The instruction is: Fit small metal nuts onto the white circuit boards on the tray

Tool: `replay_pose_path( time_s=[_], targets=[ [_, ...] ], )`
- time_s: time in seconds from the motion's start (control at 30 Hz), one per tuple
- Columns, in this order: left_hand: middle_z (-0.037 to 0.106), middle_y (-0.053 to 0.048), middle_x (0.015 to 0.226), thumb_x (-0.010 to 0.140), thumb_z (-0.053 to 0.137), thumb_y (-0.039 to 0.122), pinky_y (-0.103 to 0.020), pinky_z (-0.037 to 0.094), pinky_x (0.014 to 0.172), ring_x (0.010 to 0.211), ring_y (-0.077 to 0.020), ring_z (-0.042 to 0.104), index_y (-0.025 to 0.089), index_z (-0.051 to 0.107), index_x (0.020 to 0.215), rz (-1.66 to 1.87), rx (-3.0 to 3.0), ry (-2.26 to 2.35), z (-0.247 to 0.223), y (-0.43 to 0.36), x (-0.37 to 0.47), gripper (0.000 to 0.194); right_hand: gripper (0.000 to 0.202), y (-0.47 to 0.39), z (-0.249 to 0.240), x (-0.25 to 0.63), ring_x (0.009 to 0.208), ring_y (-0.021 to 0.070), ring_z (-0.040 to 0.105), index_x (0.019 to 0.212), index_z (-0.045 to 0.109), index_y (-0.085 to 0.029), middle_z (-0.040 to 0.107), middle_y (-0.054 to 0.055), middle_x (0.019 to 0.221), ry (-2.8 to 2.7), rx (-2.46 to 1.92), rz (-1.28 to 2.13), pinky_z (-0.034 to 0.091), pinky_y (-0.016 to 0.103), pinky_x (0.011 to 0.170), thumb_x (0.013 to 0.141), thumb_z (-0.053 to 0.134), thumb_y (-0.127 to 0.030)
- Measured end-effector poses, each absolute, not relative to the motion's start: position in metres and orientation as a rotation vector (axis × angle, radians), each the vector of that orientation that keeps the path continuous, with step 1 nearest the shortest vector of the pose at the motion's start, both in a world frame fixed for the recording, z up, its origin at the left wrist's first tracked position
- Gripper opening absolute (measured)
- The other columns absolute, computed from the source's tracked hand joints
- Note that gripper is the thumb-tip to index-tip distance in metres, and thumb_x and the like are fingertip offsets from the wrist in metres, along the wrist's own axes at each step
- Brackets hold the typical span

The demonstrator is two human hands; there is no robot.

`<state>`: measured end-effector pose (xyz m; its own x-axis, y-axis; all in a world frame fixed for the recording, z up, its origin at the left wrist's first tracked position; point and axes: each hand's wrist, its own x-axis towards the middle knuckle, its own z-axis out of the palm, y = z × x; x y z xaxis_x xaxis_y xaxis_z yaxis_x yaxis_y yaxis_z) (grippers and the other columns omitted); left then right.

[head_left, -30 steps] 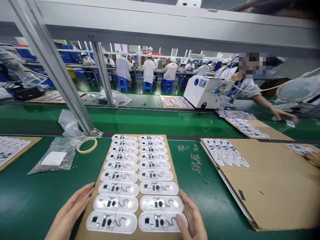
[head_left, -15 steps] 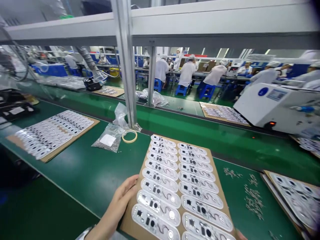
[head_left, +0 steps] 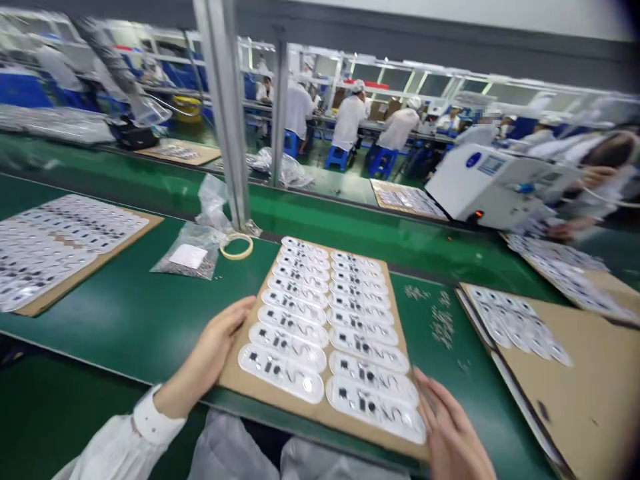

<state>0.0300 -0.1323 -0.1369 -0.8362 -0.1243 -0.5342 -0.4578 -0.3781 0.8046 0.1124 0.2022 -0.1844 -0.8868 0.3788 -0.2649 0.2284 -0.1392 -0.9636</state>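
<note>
A brown cardboard sheet [head_left: 233,370] lies on the green bench in front of me. Two columns of white rounded-end pieces [head_left: 295,383] cover it, each bearing small black parts and a thin curled wire. My left hand [head_left: 215,347] grips the sheet's left edge, fingers partly hidden against it. At the lower right corner, my right hand [head_left: 447,427] is closed on the opposite edge, with the fingertips hidden. Small loose metal-looking bits [head_left: 443,320] are scattered right of the sheet.
A similar loaded cardboard sheet [head_left: 150,227] lies at left. Behind are a plastic bag of small parts [head_left: 187,257] and a tape roll [head_left: 237,247]. Stacked cardboard [head_left: 575,400] with white pieces stands right. A metal post [head_left: 225,120] rises behind; a co-worker [head_left: 605,160] is beside a white machine [head_left: 490,180].
My view has tilted down and turned right. The cardboard sheet is nearer the bench's front edge, and my right hand shows more fully on its right side. A co-worker has appeared at far right.
</note>
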Motion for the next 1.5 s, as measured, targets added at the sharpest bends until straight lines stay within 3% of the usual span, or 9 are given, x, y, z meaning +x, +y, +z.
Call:
replay_pose_path(
  time_s=[0.23,0.33,0.6,0.77,0.9,1.07,1.27,1.33,1.5],
  targets=[
    [0.058,-0.002,0.121,0.081,0.045,0.028,-0.031,0.043,0.103,0.1,-0.0111,0.058,0.019,0.058,0.113,2.295,-0.796,1.726,-0.122,-0.125,0.018,0.036,0.043,0.172,-0.151,0.098,0.127,0.0294,0.045,0.102,0.056,-0.022,0.053,0.01,0.131,-1.613,-0.574,2.288,0.031,0.049,0.11,0.063,0.071,-0.033],
    [0.06,-0.003,0.114,0.082,0.044,0.026,-0.035,0.04,0.105,0.091,-0.01,0.058,0.019,0.058,0.114,2.283,-0.771,1.785,-0.119,-0.12,0.013,0.036,0.043,0.175,-0.153,0.09,0.123,0.0268,0.049,0.098,0.057,-0.02,0.057,0.009,0.125,-1.561,-0.546,2.307,0.035,0.044,0.109,0.058,0.071,-0.029],
    [0.059,-0.006,0.111,0.084,0.043,0.028,-0.038,0.03,0.115,0.104,-0.0133,0.056,0.014,0.054,0.118,2.325,-0.698,1.861,-0.118,-0.113,0.007,0.038,0.032,0.18,-0.151,0.074,0.113,0.019,0.055,0.09,0.058,-0.02,0.064,0.002,0.107,-1.558,-0.497,2.301,0.042,0.034,0.103,0.059,0.062,-0.017],
    [0.055,-0.007,0.119,0.086,0.042,0.032,-0.039,0.036,0.111,0.105,-0.0131,0.055,0.014,0.051,0.119,2.348,-0.653,1.846,-0.118,-0.116,0.008,0.039,0.036,0.18,-0.154,0.072,0.112,0.0173,0.056,0.096,0.058,-0.02,0.061,0.002,0.111,-1.532,-0.552,2.317,0.044,0.03,0.099,0.061,0.062,-0.015],
    [0.056,-0.007,0.113,0.088,0.044,0.034,-0.037,0.048,0.094,0.096,-0.0119,0.057,0.015,0.044,0.125,2.279,-0.697,1.831,-0.129,-0.119,0.003,0.042,0.038,0.187,-0.166,0.068,0.107,0.0174,0.058,0.105,0.054,-0.017,0.057,0.007,0.118,-1.491,-0.647,2.366,0.05,0.03,0.091,0.068,0.063,-0.014],
    [0.06,-0.005,0.096,0.089,0.045,0.038,-0.028,0.051,0.082,0.084,-0.0077,0.058,0.011,0.052,0.113,2.127,-0.741,1.835,-0.147,-0.127,-0.017,0.037,0.021,0.206,-0.173,0.052,0.089,0.0151,0.063,0.104,0.056,-0.011,0.064,0.008,0.101,-1.609,-0.696,2.473,0.054,0.031,0.078,0.085,0.056,-0.02],
    [0.062,-0.004,0.093,0.088,0.049,0.038,-0.023,0.052,0.076,0.079,-0.0058,0.059,0.011,0.056,0.108,1.977,-0.612,1.894,-0.155,-0.136,-0.036,0.035,0.018,0.213,-0.174,0.02,0.054,0.0066,0.054,0.1,0.06,-0.012,0.064,0.001,0.078,-1.951,-0.68,2.399,0.048,0.021,0.053,0.088,0.056,-0.025],
    [0.061,-0.004,0.091,0.089,0.048,0.035,-0.02,0.051,0.07,0.075,-0.0046,0.057,0.011,0.055,0.111,1.946,-0.568,1.921,-0.156,-0.135,-0.039,0.034,0.017,0.209,-0.176,0.01,0.057,0.0072,0.055,0.096,0.061,-0.011,0.063,0.0,0.076,-2.041,-0.634,2.342,0.049,0.022,0.056,0.089,0.055,-0.025],
    [0.06,-0.003,0.09,0.09,0.045,0.034,-0.016,0.048,0.064,0.07,-0.0025,0.054,0.01,0.052,0.112,1.987,-0.522,2.015,-0.161,-0.127,-0.037,0.033,0.019,0.196,-0.186,-0.001,0.086,0.0139,0.061,0.098,0.061,-0.012,0.064,0.005,0.096,-2.13,-0.53,2.105,0.051,0.034,0.081,0.091,0.053,-0.028]
  ],
)
